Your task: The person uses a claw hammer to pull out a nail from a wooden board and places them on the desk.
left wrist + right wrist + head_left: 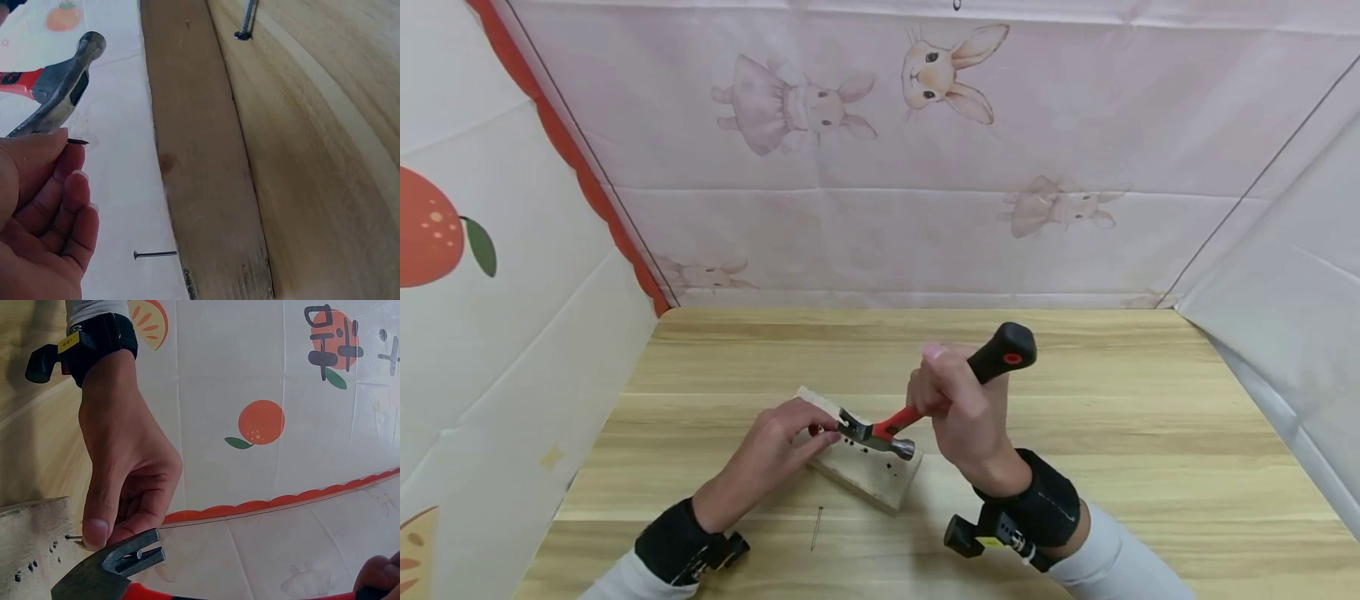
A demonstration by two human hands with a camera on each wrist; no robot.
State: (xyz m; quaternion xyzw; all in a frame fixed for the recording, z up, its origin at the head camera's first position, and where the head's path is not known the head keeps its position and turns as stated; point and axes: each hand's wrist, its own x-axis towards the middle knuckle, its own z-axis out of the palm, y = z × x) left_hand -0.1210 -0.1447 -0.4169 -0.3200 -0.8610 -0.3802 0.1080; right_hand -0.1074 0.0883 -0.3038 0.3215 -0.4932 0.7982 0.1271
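My right hand (958,400) grips the black-and-red handle of a claw hammer (891,425), its steel head low over a pale wooden board (868,471). Close beside the claw, my left hand (775,442) pinches a nail (78,142) between thumb and forefinger, the pointed tip sticking out toward the board. In the right wrist view, a round nail head (139,554) shows between the claw's prongs. Another nail (156,254) stands out from the board's face near one end. Several dark holes (31,567) mark that face.
One loose nail (816,527) lies on the wood-grain table (715,367) in front of the board. Printed cloth panels (880,167) with rabbits and fruit rise at the back and sides. Both wrists wear black straps with small cameras.
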